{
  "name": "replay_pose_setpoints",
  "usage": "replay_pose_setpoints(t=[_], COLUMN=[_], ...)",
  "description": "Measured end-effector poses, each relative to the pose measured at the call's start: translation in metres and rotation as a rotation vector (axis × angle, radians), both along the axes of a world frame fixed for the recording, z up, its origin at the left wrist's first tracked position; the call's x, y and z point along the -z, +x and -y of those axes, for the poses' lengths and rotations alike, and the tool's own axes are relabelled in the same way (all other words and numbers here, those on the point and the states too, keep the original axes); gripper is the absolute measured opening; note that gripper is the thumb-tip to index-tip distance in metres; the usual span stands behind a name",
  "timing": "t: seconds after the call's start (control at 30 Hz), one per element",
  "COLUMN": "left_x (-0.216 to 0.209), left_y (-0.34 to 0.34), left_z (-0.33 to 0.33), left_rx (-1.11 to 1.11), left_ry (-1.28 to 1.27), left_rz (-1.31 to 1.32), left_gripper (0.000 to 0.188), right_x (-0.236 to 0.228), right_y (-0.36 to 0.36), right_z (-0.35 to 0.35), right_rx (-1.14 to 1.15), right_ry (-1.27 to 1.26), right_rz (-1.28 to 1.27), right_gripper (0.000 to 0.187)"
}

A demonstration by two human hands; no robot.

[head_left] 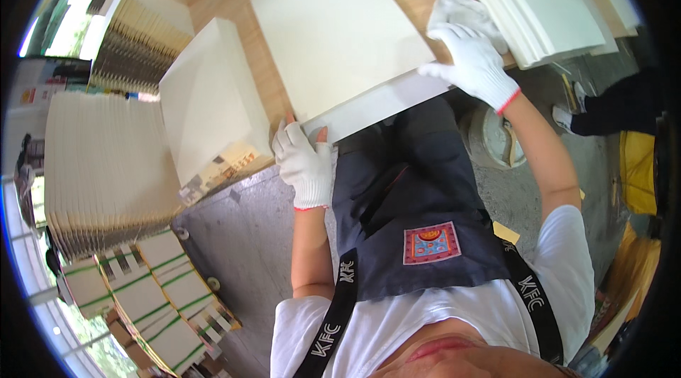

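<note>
A large cream-white sheet (340,30) lies on the wooden table in front of me, with a paler white strip (383,105) along its near edge. My left hand (303,165), in a white knitted glove with bare thumb and fingertip showing, rests at the near left corner. Its fingers are stretched out and apart. At the near right corner is my right hand (474,64), gloved in white with a red cuff. Its fingers are spread, and the thumb touches the strip. Just beyond it lies a loose white glove (464,9) with a red edge.
Tall stacks of white sheets stand left, one nearer (216,94) and one farther out (106,165). Another white stack (528,5) lies right. Strapped bundles (152,293) sit on the floor at lower left. A round bucket (494,138) is below the table; another person's leg (617,108) shows right.
</note>
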State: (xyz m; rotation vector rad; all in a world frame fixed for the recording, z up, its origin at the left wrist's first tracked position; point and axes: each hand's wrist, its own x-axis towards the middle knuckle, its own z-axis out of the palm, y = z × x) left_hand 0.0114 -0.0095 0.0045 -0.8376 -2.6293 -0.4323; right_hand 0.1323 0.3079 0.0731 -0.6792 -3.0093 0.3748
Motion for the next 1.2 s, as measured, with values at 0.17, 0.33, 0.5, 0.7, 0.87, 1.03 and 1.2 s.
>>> replay_pose_setpoints(t=[0.17, 0.33, 0.5, 0.7, 0.87, 1.03, 1.2], left_x=[-0.016, -0.026, -0.017, -0.003, -0.001, 0.001, -0.001], left_y=[0.004, 0.003, 0.000, -0.003, -0.008, -0.008, -0.007], left_z=[-0.012, -0.005, -0.008, -0.006, -0.004, -0.002, -0.004], left_rx=[-0.012, -0.113, -0.089, -0.030, 0.083, 0.051, -0.041], left_ry=[0.016, 0.046, 0.046, 0.080, 0.092, 0.204, 0.225], left_rz=[0.093, 0.241, 0.250, 0.066, 0.062, 0.151, 0.270], left_gripper=[0.044, 0.040, 0.035, 0.036, 0.040, 0.038, 0.040], right_x=[0.070, 0.010, -0.079, -0.059, 0.023, 0.067, 0.060], right_y=[0.021, -0.001, -0.044, -0.032, 0.008, 0.003, 0.000], right_z=[0.004, -0.007, -0.151, -0.063, -0.005, -0.002, 0.005], right_rx=[0.002, -0.037, 0.033, 0.029, 0.011, -0.068, -0.001], right_ry=[0.105, -0.032, -0.485, -0.631, 0.104, 0.137, 0.027], right_rz=[-0.233, -0.353, -0.846, -0.332, -0.045, -0.318, -0.215], right_gripper=[0.084, 0.088, 0.071, 0.064, 0.079, 0.082, 0.086])
